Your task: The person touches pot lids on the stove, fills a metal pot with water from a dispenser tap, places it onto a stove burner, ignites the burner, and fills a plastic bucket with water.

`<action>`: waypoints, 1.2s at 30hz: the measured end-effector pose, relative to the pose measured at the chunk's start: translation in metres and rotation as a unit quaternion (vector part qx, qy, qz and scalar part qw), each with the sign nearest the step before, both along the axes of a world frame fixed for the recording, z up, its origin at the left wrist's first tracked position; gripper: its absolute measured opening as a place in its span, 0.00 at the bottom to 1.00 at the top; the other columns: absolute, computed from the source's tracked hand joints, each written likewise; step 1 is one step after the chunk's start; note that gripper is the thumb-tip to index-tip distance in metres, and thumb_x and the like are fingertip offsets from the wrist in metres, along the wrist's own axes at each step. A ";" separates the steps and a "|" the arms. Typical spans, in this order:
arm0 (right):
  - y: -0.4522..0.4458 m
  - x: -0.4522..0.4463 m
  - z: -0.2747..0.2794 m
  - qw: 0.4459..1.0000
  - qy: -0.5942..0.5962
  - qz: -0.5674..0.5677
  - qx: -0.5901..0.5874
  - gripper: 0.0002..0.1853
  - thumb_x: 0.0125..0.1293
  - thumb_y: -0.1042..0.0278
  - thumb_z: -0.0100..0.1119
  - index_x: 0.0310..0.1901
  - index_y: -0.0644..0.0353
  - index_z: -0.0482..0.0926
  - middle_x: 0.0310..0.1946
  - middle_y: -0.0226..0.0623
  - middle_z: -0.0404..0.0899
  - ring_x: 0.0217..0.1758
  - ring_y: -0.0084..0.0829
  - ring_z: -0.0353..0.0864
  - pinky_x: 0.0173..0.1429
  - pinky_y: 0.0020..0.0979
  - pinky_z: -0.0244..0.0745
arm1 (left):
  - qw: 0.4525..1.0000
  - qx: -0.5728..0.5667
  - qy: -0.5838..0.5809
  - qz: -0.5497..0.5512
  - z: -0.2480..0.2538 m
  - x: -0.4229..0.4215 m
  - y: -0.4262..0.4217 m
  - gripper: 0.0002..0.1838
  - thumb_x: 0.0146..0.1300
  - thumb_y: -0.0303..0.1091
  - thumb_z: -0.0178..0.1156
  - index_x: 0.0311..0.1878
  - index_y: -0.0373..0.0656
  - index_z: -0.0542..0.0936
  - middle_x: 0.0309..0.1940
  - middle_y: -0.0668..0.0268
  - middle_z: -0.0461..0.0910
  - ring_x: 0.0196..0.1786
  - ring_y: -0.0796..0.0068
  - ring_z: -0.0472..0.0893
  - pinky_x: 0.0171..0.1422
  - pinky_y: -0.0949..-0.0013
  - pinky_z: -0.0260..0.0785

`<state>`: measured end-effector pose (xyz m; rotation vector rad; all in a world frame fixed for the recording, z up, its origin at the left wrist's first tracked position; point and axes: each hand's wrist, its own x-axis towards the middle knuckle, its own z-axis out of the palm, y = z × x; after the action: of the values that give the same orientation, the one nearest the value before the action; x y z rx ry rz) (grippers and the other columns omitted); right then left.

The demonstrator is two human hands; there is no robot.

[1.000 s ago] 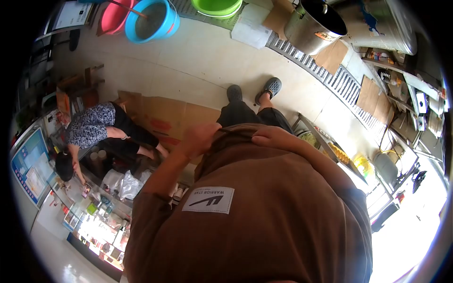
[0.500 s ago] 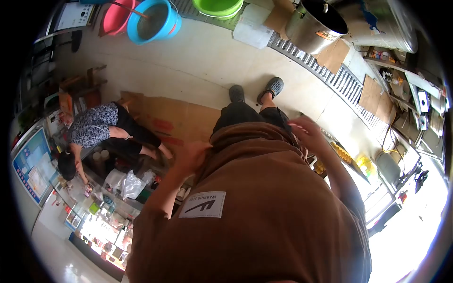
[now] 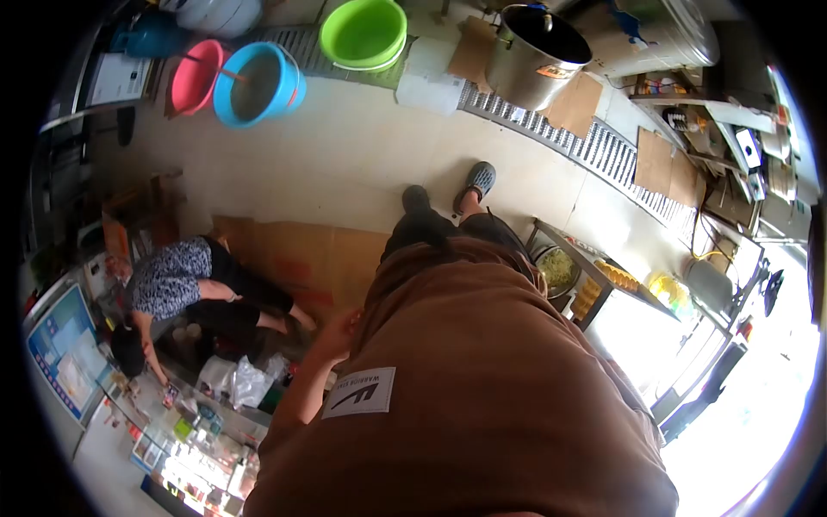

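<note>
One left hand (image 3: 334, 339) hung beside the brown cloth shirt (image 3: 491, 370). The right hand had vanished, seemingly off the hem (image 3: 461, 251); grips untellable.

Wears a loose brown cloth shirt (image 3: 491, 405) with short sleeves (image 3: 277, 441), marked by a white rectangular label (image 3: 382, 401) carrying a black slanted logo (image 3: 360, 395) and small lettering (image 3: 370, 378), plus black cropped trousers (image 3: 418, 229) and dark grey perforated clogs (image 3: 481, 177).
</note>
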<state>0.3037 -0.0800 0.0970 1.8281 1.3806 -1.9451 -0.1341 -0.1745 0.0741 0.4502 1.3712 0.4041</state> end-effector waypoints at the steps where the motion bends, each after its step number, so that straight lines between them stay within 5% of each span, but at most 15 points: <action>1: -0.002 0.002 0.001 1.000 0.003 -0.005 0.001 0.05 0.57 0.70 0.55 0.33 0.60 0.78 0.27 0.38 0.77 0.34 0.27 0.77 0.40 0.28 0.71 | 0.995 0.028 0.054 -0.075 0.012 0.004 0.014 0.17 0.58 0.33 0.59 0.49 0.37 0.74 0.43 0.64 0.78 0.46 0.78 0.74 0.50 0.72 0.66; 6: -0.006 0.012 0.003 1.000 0.020 -0.023 0.000 0.05 0.57 0.70 0.55 0.33 0.60 0.78 0.27 0.38 0.77 0.34 0.27 0.77 0.40 0.27 0.71 | 0.958 0.163 0.146 -0.184 -0.003 -0.005 0.013 0.16 0.52 0.34 0.60 0.43 0.37 0.76 0.36 0.55 0.79 0.39 0.68 0.78 0.43 0.66 0.68; 8: -0.009 0.015 0.004 0.999 0.024 -0.033 0.001 0.05 0.57 0.70 0.55 0.33 0.61 0.78 0.27 0.38 0.77 0.33 0.27 0.77 0.40 0.27 0.71 | 0.922 0.199 0.212 -0.257 -0.008 -0.007 0.018 0.16 0.49 0.36 0.59 0.39 0.37 0.77 0.32 0.48 0.77 0.37 0.53 0.78 0.39 0.62 0.67; 12: -0.011 0.022 0.007 0.999 0.031 -0.043 0.000 0.05 0.58 0.70 0.55 0.34 0.61 0.78 0.27 0.37 0.78 0.33 0.26 0.77 0.40 0.27 0.71 | 0.925 0.234 0.164 -0.250 -0.006 -0.003 0.040 0.15 0.50 0.37 0.57 0.37 0.37 0.76 0.33 0.46 0.75 0.40 0.45 0.74 0.40 0.60 0.67; 18: -0.007 0.033 0.006 0.998 0.042 -0.049 -0.003 0.06 0.58 0.70 0.54 0.34 0.61 0.78 0.27 0.37 0.78 0.33 0.26 0.77 0.39 0.27 0.72 | 0.947 0.209 0.126 -0.209 -0.030 0.003 0.041 0.13 0.51 0.34 0.60 0.37 0.36 0.78 0.30 0.53 0.78 0.34 0.65 0.79 0.40 0.66 0.67; 20: -0.003 0.037 0.006 0.998 0.043 -0.050 -0.005 0.06 0.58 0.70 0.54 0.34 0.61 0.78 0.27 0.37 0.78 0.33 0.26 0.77 0.39 0.27 0.72 | 0.979 0.170 0.067 -0.091 -0.033 0.009 0.042 0.11 0.53 0.31 0.60 0.37 0.35 0.78 0.28 0.62 0.79 0.34 0.78 0.76 0.39 0.73 0.67; 27: 0.004 0.055 -0.004 0.995 0.073 -0.064 0.001 0.06 0.58 0.70 0.54 0.34 0.61 0.78 0.27 0.36 0.78 0.33 0.25 0.77 0.39 0.26 0.72 | 0.984 0.050 0.063 -0.162 -0.010 0.024 0.094 0.07 0.56 0.28 0.57 0.38 0.37 0.79 0.28 0.68 0.78 0.34 0.82 0.76 0.38 0.77 0.67; 29: 0.006 0.059 -0.014 0.993 0.093 -0.074 0.010 0.06 0.58 0.70 0.54 0.34 0.61 0.78 0.27 0.36 0.78 0.33 0.25 0.77 0.39 0.26 0.72 | 0.977 -0.064 0.093 -0.180 -0.003 0.029 0.102 0.07 0.56 0.27 0.56 0.37 0.38 0.80 0.28 0.67 0.78 0.30 0.82 0.76 0.32 0.77 0.67; 33: 0.016 0.071 -0.030 0.987 0.134 -0.078 0.030 0.06 0.58 0.70 0.54 0.34 0.61 0.78 0.27 0.36 0.78 0.33 0.24 0.78 0.39 0.26 0.72 | 0.994 -0.001 0.044 -0.097 -0.006 0.040 0.092 0.06 0.56 0.27 0.54 0.35 0.39 0.80 0.24 0.68 0.78 0.24 0.82 0.74 0.24 0.77 0.65; 36: 0.047 0.084 -0.029 0.992 0.121 0.014 0.013 0.07 0.60 0.69 0.53 0.35 0.62 0.77 0.27 0.34 0.78 0.33 0.25 0.78 0.39 0.27 0.73 | 0.973 -0.047 0.105 -0.198 -0.021 0.041 0.100 0.06 0.57 0.28 0.53 0.33 0.39 0.79 0.21 0.68 0.76 0.20 0.82 0.73 0.20 0.76 0.62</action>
<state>0.3878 -0.0332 0.0683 1.6147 1.4965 -2.2034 -0.0933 -0.0745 0.0534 0.6862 1.4563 -0.0385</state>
